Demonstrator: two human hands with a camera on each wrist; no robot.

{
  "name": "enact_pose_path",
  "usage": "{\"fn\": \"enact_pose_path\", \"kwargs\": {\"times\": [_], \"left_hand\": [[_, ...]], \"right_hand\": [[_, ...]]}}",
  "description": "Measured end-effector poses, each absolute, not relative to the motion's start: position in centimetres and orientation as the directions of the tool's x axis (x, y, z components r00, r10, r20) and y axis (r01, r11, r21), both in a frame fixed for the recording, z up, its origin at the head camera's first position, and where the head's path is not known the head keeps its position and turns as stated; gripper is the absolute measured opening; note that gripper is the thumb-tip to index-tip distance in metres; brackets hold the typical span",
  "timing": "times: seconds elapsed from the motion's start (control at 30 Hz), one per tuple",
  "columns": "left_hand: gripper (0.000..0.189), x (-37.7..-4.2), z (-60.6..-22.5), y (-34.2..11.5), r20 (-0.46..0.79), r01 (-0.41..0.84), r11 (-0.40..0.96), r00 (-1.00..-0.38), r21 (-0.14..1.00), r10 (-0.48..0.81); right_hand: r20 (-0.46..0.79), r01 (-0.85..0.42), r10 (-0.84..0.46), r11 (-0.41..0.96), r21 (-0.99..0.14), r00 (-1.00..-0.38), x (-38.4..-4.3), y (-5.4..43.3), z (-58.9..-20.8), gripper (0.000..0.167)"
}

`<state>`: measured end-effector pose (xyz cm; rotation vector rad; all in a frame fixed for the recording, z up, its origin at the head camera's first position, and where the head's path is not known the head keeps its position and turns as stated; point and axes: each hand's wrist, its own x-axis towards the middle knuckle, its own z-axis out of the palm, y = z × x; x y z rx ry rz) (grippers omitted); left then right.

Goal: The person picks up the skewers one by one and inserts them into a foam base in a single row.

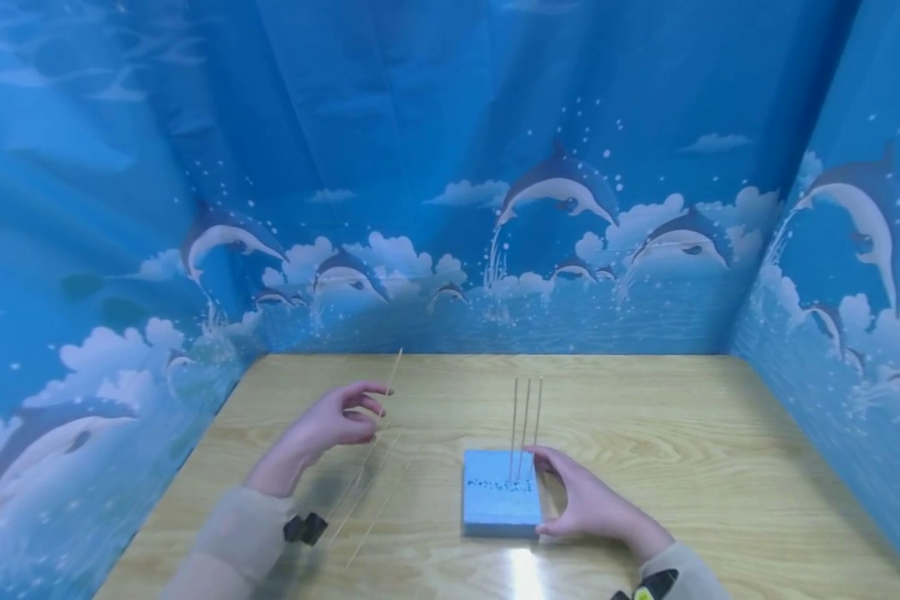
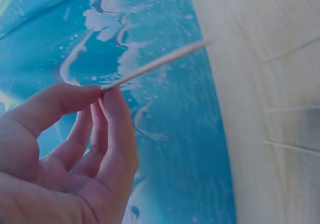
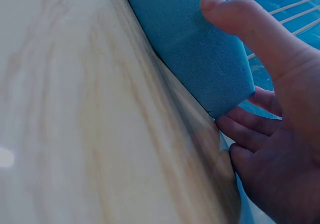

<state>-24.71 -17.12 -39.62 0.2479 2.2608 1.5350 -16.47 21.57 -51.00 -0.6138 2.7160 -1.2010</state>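
My left hand [image 1: 348,417] is raised over the left part of the table. Its thumb and fingertips pinch a thin wooden skewer [image 2: 160,61], which slants upward in the head view. A light blue foam block [image 1: 498,508] lies on the table, dotted with small dark marks on top. Three skewers [image 1: 526,421] stand upright in the block near its right back corner. My right hand [image 1: 588,500] grips the block from the right, with the thumb [image 3: 225,16] on the near side and the fingers around the far right corner.
Several loose skewers [image 1: 381,510] lie slanted on the wooden table [image 1: 667,417] below the left hand, left of the block. A blue dolphin-print curtain [image 1: 420,208] hangs around the table's back and sides.
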Motion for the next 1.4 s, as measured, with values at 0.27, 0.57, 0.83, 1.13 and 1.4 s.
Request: {"fn": "enact_pose_path", "kwargs": {"times": [0.27,0.57,0.83,1.13,1.4], "left_hand": [[0.056,-24.1,-38.5,-14.7,-0.094,0.021,0.266,-0.906,0.964,0.413],[0.048,-23.4,-37.9,-11.9,0.05,0.125,0.165,-0.916,0.978,0.399],[0.04,-22.9,-37.8,-8.6,0.075,0.142,0.127,-0.902,0.982,0.426],[0.028,-22.3,-38.6,-5.7,0.065,0.154,0.164,-0.891,0.974,0.45],[0.026,-21.6,-38.9,-4.6,0.075,0.179,0.197,-0.892,0.964,0.446]], "right_hand": [[0.057,-0.332,-0.423,0.612,-0.718,-0.904,-16.6,21.7,-50.8,0.114],[0.069,-0.358,-0.448,0.602,-0.714,-0.891,-17.1,21.2,-50.5,0.113],[0.056,-0.32,-0.415,0.602,-0.732,-0.908,-16.8,21.3,-51.2,0.113],[0.072,-0.335,-0.412,0.613,-0.715,-0.908,-16.6,21.7,-51.1,0.114],[0.078,-0.345,-0.423,0.605,-0.717,-0.903,-16.7,21.6,-51.1,0.114]]}}
